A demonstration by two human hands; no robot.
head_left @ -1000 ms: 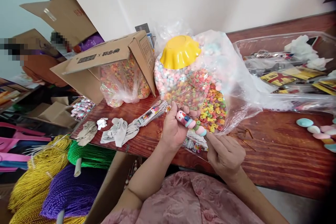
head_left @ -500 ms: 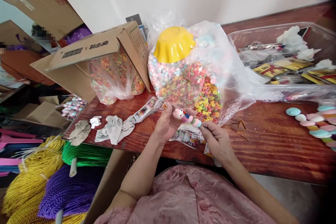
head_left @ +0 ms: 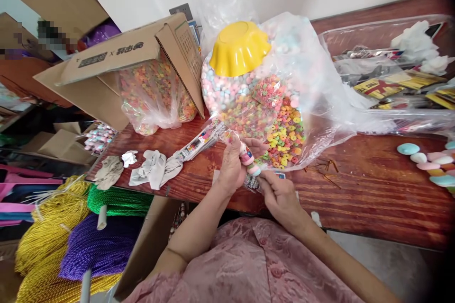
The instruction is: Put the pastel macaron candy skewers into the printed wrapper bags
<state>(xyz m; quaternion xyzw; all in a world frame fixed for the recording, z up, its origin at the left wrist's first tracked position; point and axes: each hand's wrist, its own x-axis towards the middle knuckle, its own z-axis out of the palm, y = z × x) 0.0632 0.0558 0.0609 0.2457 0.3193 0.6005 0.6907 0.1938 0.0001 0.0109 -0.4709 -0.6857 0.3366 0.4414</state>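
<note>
My left hand (head_left: 232, 164) is closed round a marshmallow candy skewer (head_left: 246, 155), thumb on the near side and fingers behind it. A small white, red and blue figure forms its upper part, with pink, green and pale blue pieces below. At the skewer's lower end, my right hand (head_left: 283, 195) pinches with thumb and forefinger; the stick itself is hidden. Beneath the hands a printed clear plastic sleeve (head_left: 252, 182) lies on the table, mostly covered. More printed sleeves (head_left: 201, 142) lie just left of my left hand.
Behind the hands sits a big clear bag of marshmallows and ring candies (head_left: 284, 139), topped by a yellow bowl (head_left: 240, 49). A cardboard box (head_left: 117, 57) stands left, a clear bin (head_left: 405, 116) right. Gloves (head_left: 154, 170) and brown twist ties (head_left: 329, 166) lie on the table.
The skewer has turned steeper, its figure end pointing more away from me. My right hand has shifted left and slightly down, and the hands now cover more of the sleeve below. The view has shifted slightly.
</note>
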